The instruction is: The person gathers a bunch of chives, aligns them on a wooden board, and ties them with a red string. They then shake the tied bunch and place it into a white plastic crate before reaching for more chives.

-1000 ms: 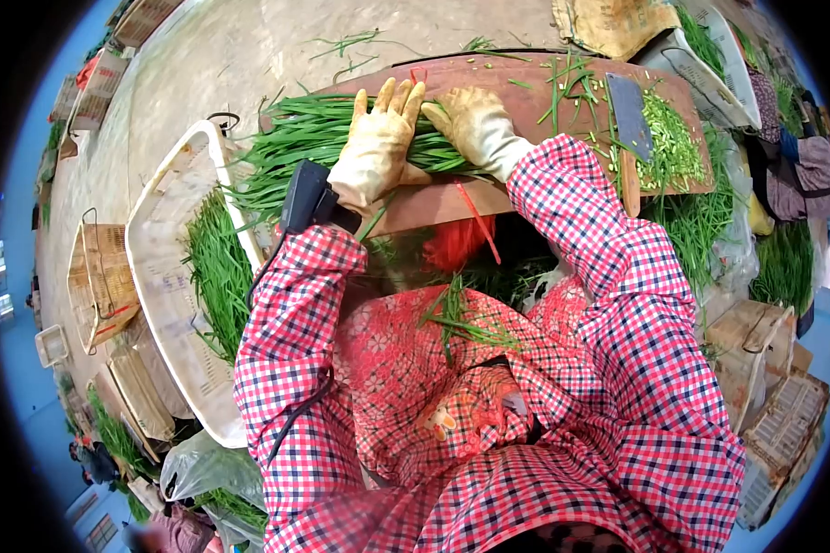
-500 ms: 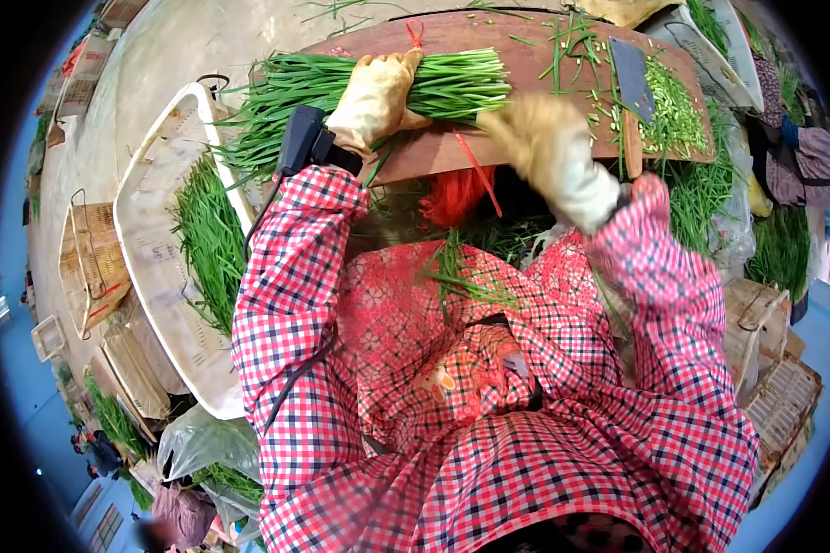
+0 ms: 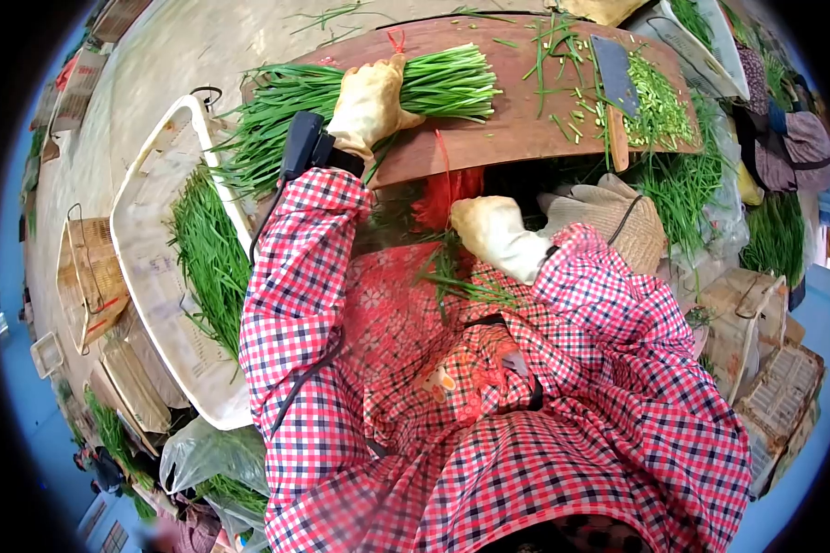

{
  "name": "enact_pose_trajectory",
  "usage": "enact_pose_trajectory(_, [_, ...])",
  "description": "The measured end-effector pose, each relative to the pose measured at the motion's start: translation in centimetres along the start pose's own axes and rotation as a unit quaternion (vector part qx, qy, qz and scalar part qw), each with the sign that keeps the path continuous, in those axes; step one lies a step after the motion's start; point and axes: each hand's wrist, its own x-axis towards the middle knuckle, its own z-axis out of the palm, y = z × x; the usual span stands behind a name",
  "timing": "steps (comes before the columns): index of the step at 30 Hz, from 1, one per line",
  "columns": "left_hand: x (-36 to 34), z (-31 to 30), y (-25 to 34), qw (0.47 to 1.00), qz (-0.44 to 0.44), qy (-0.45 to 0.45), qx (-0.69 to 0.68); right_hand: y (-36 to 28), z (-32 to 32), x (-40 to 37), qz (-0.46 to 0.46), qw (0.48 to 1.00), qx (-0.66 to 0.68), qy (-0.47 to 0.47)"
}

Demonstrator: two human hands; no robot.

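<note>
My left hand (image 3: 369, 100), in a tan glove, presses down on and grips a thick bundle of long green chives (image 3: 443, 81) lying across the wooden cutting board (image 3: 516, 138). My right hand (image 3: 489, 235), also gloved, is low in front of the board's near edge. Its curled fingertips are against a bunch of red ties (image 3: 441, 198) hanging there, and I cannot see whether it grips one. A cleaver (image 3: 612, 85) lies on the right part of the board beside a heap of chopped green pieces (image 3: 659, 106).
A white tray (image 3: 148, 276) holding more chives stands at my left, with woven baskets (image 3: 88, 276) beyond it. Loose chives lie on my lap (image 3: 461, 286). More chives and crates (image 3: 756, 341) crowd the right. A spare glove (image 3: 618, 217) lies right of my hand.
My right hand left the chive bundle, swung back toward me and dropped below the board's edge to the red ties. My left hand stayed on the bundle.
</note>
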Motion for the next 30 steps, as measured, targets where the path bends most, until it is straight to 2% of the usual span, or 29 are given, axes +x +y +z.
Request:
enact_pose_trajectory(2, [-0.2,0.1,0.0,1.000,-0.004,-0.005,0.004,1.2,-1.8,-1.5,0.016,0.969,0.145,0.201])
enact_pose_trajectory(3, [-0.3,0.3,-0.1,1.000,-0.002,-0.005,0.004,1.4,-3.7,-2.2,0.051,0.960,0.164,0.221])
enact_pose_trajectory(4, [-0.2,0.3,-0.2,1.000,0.001,-0.004,0.006,2.0,-4.3,-2.1,0.112,0.958,0.188,0.187])
enact_pose_trajectory(6, [-0.2,0.3,-0.3,1.000,-0.001,-0.005,-0.002,2.7,-5.0,-0.9,0.167,0.951,0.245,0.092])
enact_pose_trajectory(8, [-0.4,-0.3,0.0,1.000,0.001,-0.009,-0.008,2.3,-3.2,0.3,0.140,0.938,0.293,0.120])
enact_pose_trajectory(9, [-0.4,-0.3,0.0,1.000,-0.004,-0.013,-0.024,2.2,-2.6,1.0,0.138,0.906,0.398,0.049])
enact_pose_trajectory(10, [-0.4,-0.3,0.0,0.999,-0.002,-0.010,-0.032,1.9,-2.6,1.5,0.126,0.885,0.448,0.025])
enact_pose_trajectory(12, [-0.5,-0.5,0.0,0.999,0.000,-0.005,-0.044,1.8,0.7,3.1,0.121,0.720,0.682,0.047])
enact_pose_trajectory(15, [-0.2,-0.7,0.1,0.999,-0.012,-0.031,-0.035,0.9,-3.8,1.0,0.147,0.775,0.615,-0.001])
enact_pose_trajectory(17, [-0.1,-0.8,0.2,0.999,-0.021,-0.042,-0.028,2.2,1.3,3.4,0.073,0.751,0.657,-0.002])
enact_pose_trajectory(19, [0.0,-0.8,0.2,0.998,-0.029,-0.050,-0.028,2.3,5.2,4.6,0.057,0.611,0.789,-0.017])
enact_pose_trajectory(21, [0.1,-1.0,0.2,0.998,-0.034,-0.055,-0.024,2.0,7.2,4.9,0.023,0.513,0.858,-0.014])
enact_pose_trajectory(22, [0.0,-1.0,0.4,0.998,-0.036,-0.056,-0.021,2.0,5.0,4.1,0.002,0.669,0.743,-0.016])
enact_pose_trajectory(23, [-0.1,-1.0,0.5,0.998,-0.037,-0.056,-0.017,2.0,2.7,3.4,-0.019,0.799,0.600,-0.011])
enact_pose_trajectory(24, [-0.1,-0.9,0.5,0.998,-0.032,-0.048,-0.017,1.6,-2.9,1.5,-0.006,0.953,0.302,-0.021])
enact_pose_trajectory(25, [-0.2,-0.6,0.4,0.999,-0.028,-0.039,-0.017,2.3,-2.9,0.8,-0.025,0.941,0.337,0.004])
enact_pose_trajectory(26, [-0.3,-0.5,0.3,0.999,-0.025,-0.027,-0.016,3.3,-3.2,-0.4,-0.062,0.960,0.271,0.028])
enact_pose_trajectory(27, [-0.3,-0.5,0.2,0.999,-0.020,-0.026,-0.014,4.7,-3.8,-1.3,-0.062,0.964,0.257,-0.010])
enact_pose_trajectory(29, [-0.3,-0.7,0.2,0.999,-0.025,-0.031,-0.027,7.7,-6.2,-4.5,-0.040,0.953,0.300,0.011])
enact_pose_trajectory(30, [-0.3,-0.6,0.1,0.999,-0.025,-0.028,-0.037,8.9,-7.8,-6.3,0.009,0.937,0.346,0.040])
